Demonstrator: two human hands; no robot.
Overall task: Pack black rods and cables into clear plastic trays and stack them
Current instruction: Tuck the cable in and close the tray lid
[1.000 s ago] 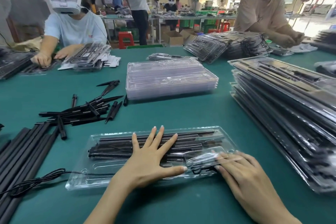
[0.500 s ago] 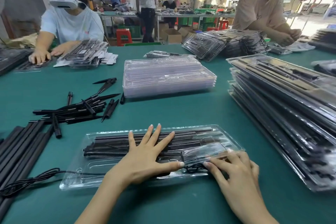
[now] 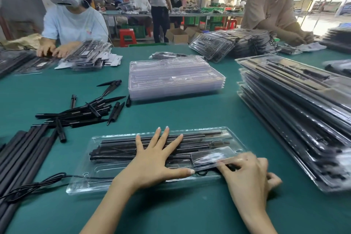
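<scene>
You have two hands in view: your left hand [image 3: 153,161] and right hand [image 3: 247,175]. One clear tray [image 3: 91,182] lies under them. One stack of empty trays [image 3: 174,78] sits beyond, one stack of packed trays [image 3: 296,112] to your right. Two seated workers face you: one [image 3: 74,23] left, one [image 3: 271,7] right.

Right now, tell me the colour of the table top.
The table top is teal green, seen in the head view.

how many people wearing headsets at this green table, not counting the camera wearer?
2. One person in a light blue shirt sits at the far left; another in a beige shirt stands at the far right. Others at the back tables may wear them too; too small to tell.
</scene>
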